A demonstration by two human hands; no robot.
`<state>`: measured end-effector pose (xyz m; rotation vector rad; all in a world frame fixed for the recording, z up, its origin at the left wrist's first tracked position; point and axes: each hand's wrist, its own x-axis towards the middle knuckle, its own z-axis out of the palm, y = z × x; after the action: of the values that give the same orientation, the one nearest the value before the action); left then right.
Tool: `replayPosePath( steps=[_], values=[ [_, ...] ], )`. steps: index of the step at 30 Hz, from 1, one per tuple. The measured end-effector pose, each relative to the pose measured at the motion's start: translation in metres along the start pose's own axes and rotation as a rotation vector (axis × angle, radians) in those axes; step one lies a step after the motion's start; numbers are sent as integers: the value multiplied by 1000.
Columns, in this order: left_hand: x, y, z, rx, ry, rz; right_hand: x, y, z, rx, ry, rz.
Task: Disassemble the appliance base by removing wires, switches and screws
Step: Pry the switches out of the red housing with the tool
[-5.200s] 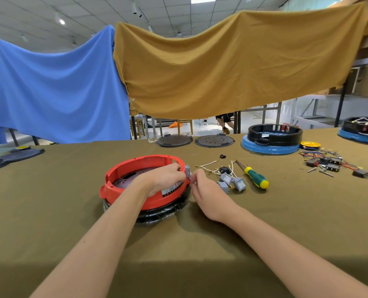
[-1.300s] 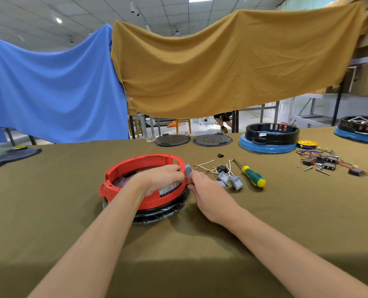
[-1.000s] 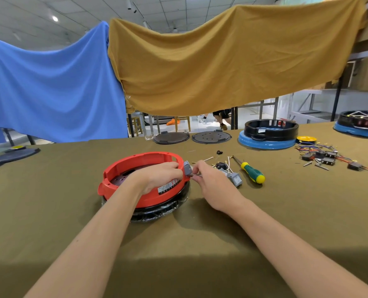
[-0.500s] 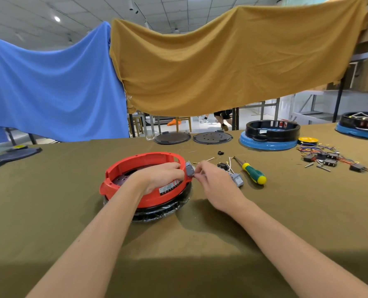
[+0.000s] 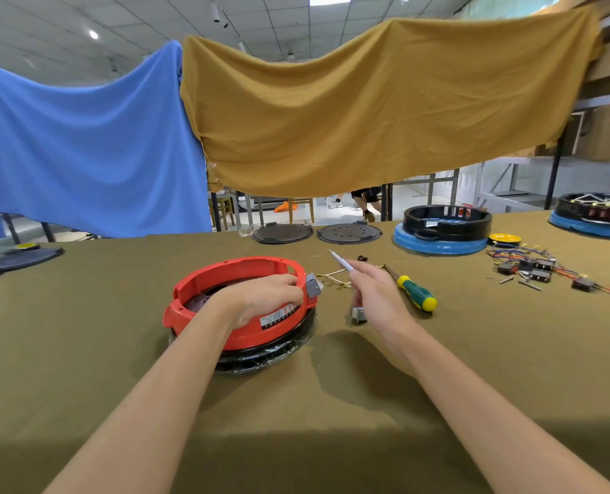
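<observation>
A red ring-shaped appliance base [image 5: 225,279] sits on a black lower ring on the olive table. My left hand [image 5: 260,297] grips its near right rim, fingers curled over the edge. A grey switch [image 5: 312,285] sticks out of the rim just right of that hand. My right hand [image 5: 375,294] is lifted to the right of the base and pinches a thin white wire [image 5: 341,261] that points up and left. A loose grey switch [image 5: 359,314] lies under that hand. A green and yellow screwdriver [image 5: 416,293] lies just beyond it.
A blue and black base [image 5: 442,231] stands at the back right, another [image 5: 596,215] at the far right edge. Loose switches and coloured wires [image 5: 535,270] lie right of the screwdriver. Two dark round plates [image 5: 318,233] sit at the far edge. Loose wire bits [image 5: 332,278] lie beside the red base.
My right hand has pulled away from the switch on the rim, moving right and up with a white wire in its fingers. My left hand stays on the base.
</observation>
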<state>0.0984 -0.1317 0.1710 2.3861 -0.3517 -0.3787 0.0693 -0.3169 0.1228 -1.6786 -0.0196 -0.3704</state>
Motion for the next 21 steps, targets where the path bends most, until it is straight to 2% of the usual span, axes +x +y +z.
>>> replayPosePath(
  steps=[2,6,10,17,21],
  values=[
    [2,-3,-1,-9,-11,10,0,3,5,-152,-34,-25],
    [2,-4,-2,-50,-73,29,-1,7,12,-336,-69,-231],
    [0,-3,-3,-56,-94,33,2,15,16,-440,-178,-232],
    [-1,-2,1,-55,-67,114,2,15,12,-378,-97,-285],
    [0,-6,6,-7,8,179,7,11,4,-188,150,-244]
  ],
)
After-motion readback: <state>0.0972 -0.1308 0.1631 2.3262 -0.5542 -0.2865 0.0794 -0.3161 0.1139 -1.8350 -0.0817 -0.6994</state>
